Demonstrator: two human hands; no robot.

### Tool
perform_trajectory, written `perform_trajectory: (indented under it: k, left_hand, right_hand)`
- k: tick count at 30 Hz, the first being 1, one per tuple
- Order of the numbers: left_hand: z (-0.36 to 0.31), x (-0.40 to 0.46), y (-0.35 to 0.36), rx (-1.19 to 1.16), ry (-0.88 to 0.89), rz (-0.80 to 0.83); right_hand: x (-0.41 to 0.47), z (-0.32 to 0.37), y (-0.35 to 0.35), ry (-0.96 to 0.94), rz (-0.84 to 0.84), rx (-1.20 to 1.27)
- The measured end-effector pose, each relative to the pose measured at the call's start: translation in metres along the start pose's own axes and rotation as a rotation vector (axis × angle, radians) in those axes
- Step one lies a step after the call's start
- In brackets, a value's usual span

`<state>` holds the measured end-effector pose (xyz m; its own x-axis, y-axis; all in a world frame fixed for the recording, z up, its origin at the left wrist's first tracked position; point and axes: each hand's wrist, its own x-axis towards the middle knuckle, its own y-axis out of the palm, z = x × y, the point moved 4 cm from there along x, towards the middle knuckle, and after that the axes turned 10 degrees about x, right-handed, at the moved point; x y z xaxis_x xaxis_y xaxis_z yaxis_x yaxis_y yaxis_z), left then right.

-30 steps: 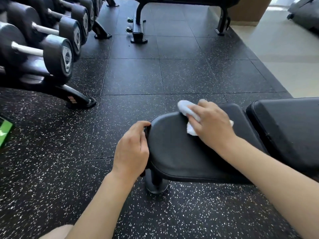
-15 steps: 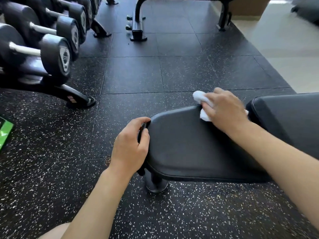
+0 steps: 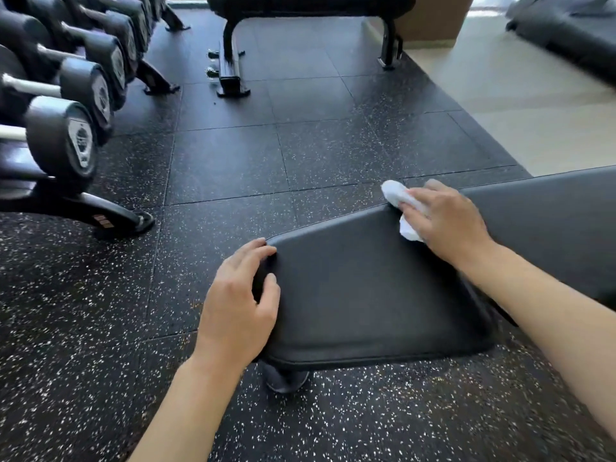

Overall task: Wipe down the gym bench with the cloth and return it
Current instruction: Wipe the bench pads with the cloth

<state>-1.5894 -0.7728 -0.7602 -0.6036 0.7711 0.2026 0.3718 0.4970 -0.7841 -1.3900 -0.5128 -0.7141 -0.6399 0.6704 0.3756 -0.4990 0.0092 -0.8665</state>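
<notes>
I see my right hand (image 3: 446, 218) on top of the crumpled white cloth (image 3: 398, 203), fingers curled over it and pressing it onto the far edge of the black padded gym bench seat (image 3: 366, 295). Part of the cloth sticks out past my fingertips toward the floor side; another bit shows below the thumb side of the hand. My left hand (image 3: 238, 301) grips the narrow near end of the seat, fingers wrapped over its rounded corner and thumb lying on the top surface. The bench's second black pad (image 3: 550, 228) sits just behind my right hand. The bench stands on black rubber flooring with white speckles (image 3: 233, 161). To the left, a rack holds black round-headed dumbbells (image 3: 66, 141) in a row. Farther back stands another black bench on a metal frame (image 3: 233, 61).
</notes>
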Motion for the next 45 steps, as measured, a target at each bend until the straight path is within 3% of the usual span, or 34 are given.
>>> perform_trajectory:
  k: [3,5,8,10,12,14,16,18,19,21,24,28,30,34,37,40,45]
  left_hand:
    - [-0.008,0.002,0.005,-0.004,0.002,0.002]
    - [-0.011,0.006,0.007,0.011,0.009,-0.014]
    - [-0.01,0.014,0.005,-0.004,-0.028,-0.015]
    - [-0.009,0.018,0.004,-0.027,-0.067,-0.018]
    - [-0.012,0.02,0.006,-0.008,-0.065,-0.029]
    - [-0.02,0.021,0.014,0.097,-0.038,-0.04]
    - [-0.028,0.02,0.022,0.246,-0.042,-0.041]
    - [-0.031,0.022,0.025,0.316,-0.099,-0.031]
    - [-0.032,0.021,0.024,0.319,-0.136,-0.025]
    - [-0.032,0.021,0.02,0.299,-0.212,0.005]
    - [-0.035,0.025,0.016,0.316,-0.291,0.12]
    - [-0.04,0.028,0.007,0.334,-0.326,0.213]
    - [-0.045,0.033,0.007,0.349,-0.381,0.246]
    - [-0.051,0.048,0.014,0.398,-0.644,0.228]
    - [-0.048,0.05,0.024,0.417,-0.636,0.206]
    - [-0.046,0.048,0.027,0.458,-0.648,0.186]
    - [-0.047,0.05,0.03,0.489,-0.666,0.194]
  right_hand:
    - [-0.006,0.035,0.013,0.022,-0.018,-0.106]
    - [-0.038,0.088,0.031,-0.174,0.067,-0.115]
    - [-0.088,0.14,0.033,-0.411,0.229,0.107]
    - [-0.091,0.132,0.024,-0.534,0.245,0.179]
    - [-0.066,0.102,0.016,-0.62,0.177,0.08]
    - [-0.022,0.056,0.012,-0.51,0.061,-0.081]
    - [0.012,0.014,0.008,-0.204,-0.017,-0.088]
    - [0.023,0.001,0.011,0.069,-0.009,-0.05]
    - [0.019,0.01,0.016,0.117,-0.003,-0.047]
    - [-0.007,0.055,0.023,0.051,0.037,-0.037]
    - [-0.056,0.127,0.027,-0.129,0.261,0.107]
    - [-0.068,0.13,0.012,-0.146,0.425,0.149]
    - [-0.053,0.098,-0.003,-0.129,0.425,0.068]
    - [0.001,0.008,-0.013,0.109,0.333,0.021]
    - [0.029,-0.015,0.009,0.15,0.351,-0.03]
    - [0.045,0.01,0.024,0.187,0.275,0.006]
    - [0.064,0.102,0.073,-0.017,0.435,0.121]
